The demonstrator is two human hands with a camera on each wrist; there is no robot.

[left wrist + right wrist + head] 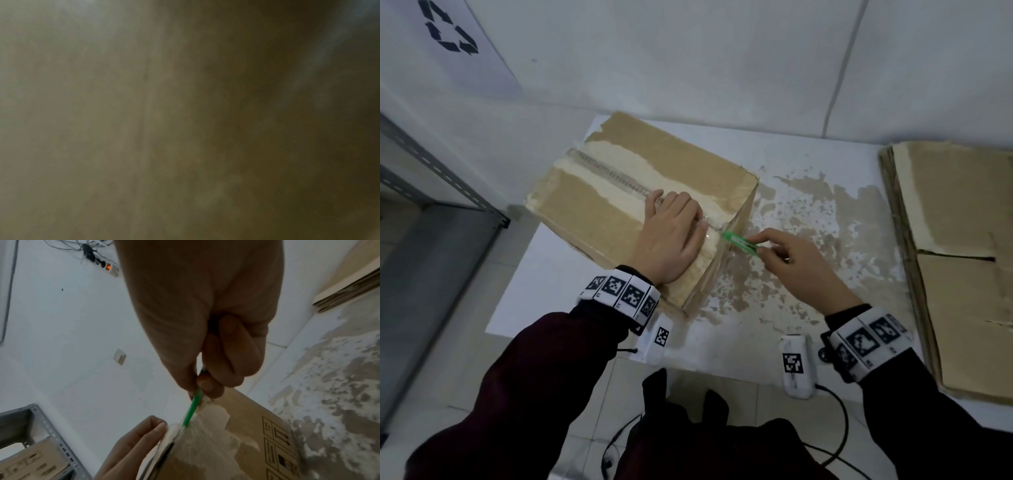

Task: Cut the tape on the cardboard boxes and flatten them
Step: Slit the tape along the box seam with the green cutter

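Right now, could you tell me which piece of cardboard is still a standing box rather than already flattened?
The taped box under the left hand, where the right hand holds the green cutter; the flattened stack lies to the right.

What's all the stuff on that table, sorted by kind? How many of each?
Taped cardboard box: 1
Stack of flattened cardboard: 1 (sheets too close to count)
Green cutter, in the right hand: 1
Hands: 2, the left hand pressing flat on the box
Total: 5
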